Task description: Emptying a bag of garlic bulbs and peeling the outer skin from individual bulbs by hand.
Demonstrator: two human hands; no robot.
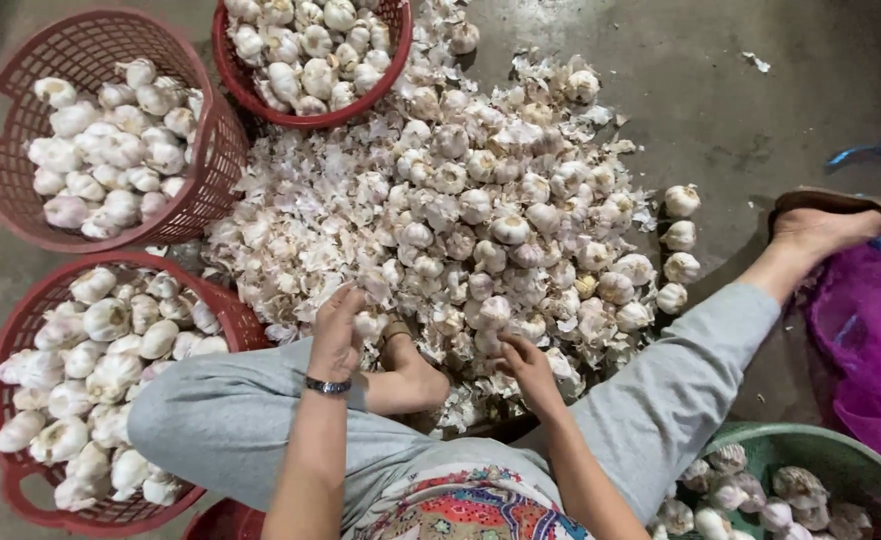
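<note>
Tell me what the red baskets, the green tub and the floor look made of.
Red baskets: likely moulded plastic, matte, with a lattice of small holes and a moulded handle loop. Green tub: probably plastic too, solid smooth wall, slight sheen. Floor: looks like bare concrete, grey, dull and stained.

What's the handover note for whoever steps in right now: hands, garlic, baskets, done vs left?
Left hand: fingers in the near edge of the floor pile of white garlic bulbs and papery skins; whether it grips a bulb is hidden.
Right hand: also at the pile's near edge, touching bulbs; grip unclear.
Done: three red plastic lattice baskets hold bulbs, upper left, top centre, lower left; the green plastic tub at lower right holds some too.
Left: a large heap of bulbs mixed with loose skins remains on the grey concrete floor, a few bulbs lined at its right edge.
</note>
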